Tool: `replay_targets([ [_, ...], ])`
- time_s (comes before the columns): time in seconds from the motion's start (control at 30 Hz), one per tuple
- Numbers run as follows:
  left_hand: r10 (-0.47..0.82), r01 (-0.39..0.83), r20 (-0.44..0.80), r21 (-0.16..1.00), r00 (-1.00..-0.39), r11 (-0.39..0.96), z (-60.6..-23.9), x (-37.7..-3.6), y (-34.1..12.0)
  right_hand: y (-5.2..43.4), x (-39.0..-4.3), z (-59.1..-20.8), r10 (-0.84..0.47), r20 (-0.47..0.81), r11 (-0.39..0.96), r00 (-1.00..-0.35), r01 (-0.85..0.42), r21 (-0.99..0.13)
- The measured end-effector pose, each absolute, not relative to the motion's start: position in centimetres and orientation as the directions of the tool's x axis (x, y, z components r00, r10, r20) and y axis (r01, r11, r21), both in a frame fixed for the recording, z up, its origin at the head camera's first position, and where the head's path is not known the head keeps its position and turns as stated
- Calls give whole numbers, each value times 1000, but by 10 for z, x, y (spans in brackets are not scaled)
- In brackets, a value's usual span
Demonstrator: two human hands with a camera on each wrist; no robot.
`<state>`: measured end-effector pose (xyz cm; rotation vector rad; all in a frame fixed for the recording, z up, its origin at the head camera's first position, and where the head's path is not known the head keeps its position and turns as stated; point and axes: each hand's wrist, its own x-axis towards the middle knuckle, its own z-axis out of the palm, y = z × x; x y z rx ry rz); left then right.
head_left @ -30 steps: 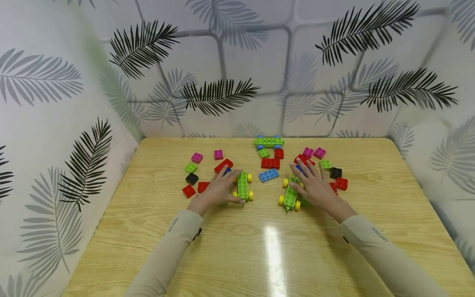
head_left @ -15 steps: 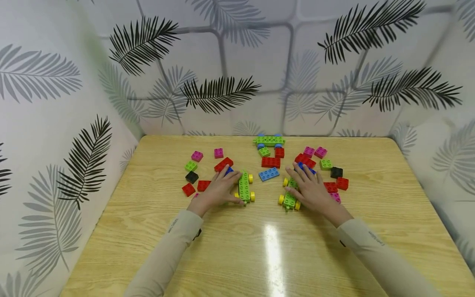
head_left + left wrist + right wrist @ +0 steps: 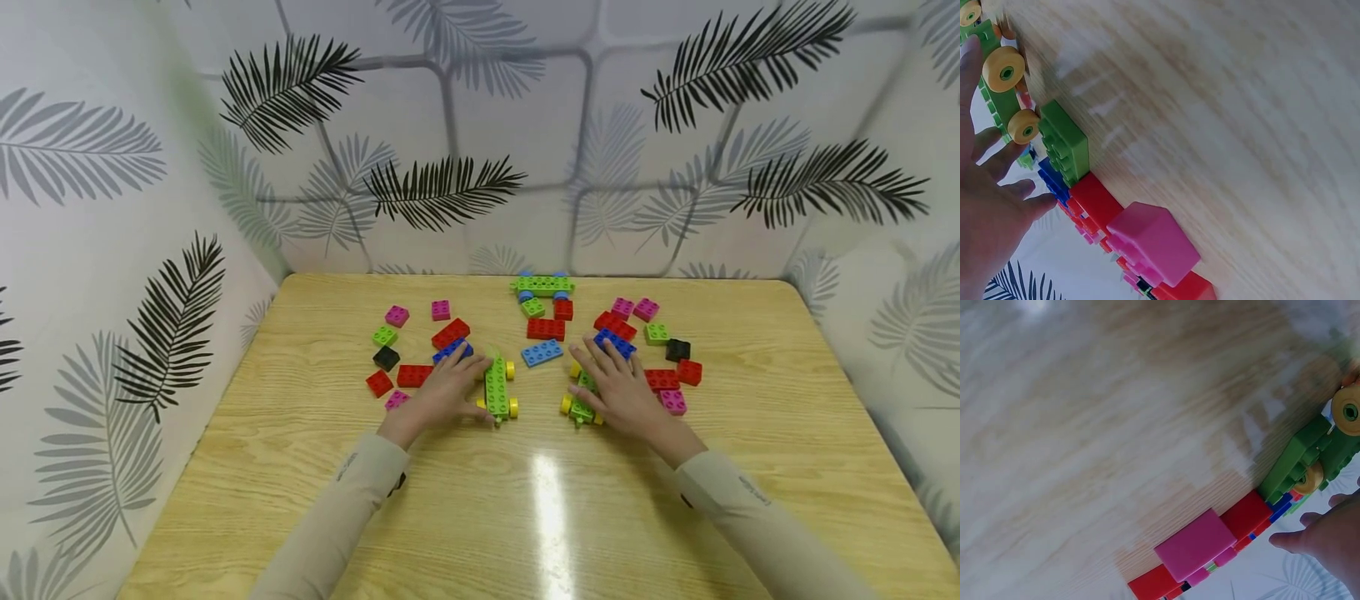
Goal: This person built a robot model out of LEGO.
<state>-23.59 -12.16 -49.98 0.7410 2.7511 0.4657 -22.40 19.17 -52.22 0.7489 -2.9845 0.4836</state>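
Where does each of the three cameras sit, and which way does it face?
Head: worn on the head, facing forward and down at the table; both sleeves, left hand and right hand show.
Left wrist: low, skimming the tabletop toward bricks; left fingers show.
Right wrist: likewise low; right fingertips show.
Shared: head and left wrist both show the green car.

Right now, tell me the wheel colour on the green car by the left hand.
Yellow wheels on the green car beside the left hand; clearest in the left wrist view.
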Motion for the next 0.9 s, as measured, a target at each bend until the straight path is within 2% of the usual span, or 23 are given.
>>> replay_targets([
  [0.53,552,447,-124,456,-825,770,-503,-217,-119,165,-211,-522,-527,165,777,-834,-552,-303],
  [0.9,574,442,-120,518,-810,732,-501,-206,-117,138,-196,-522,-608,133,716,-783,-613,-334],
])
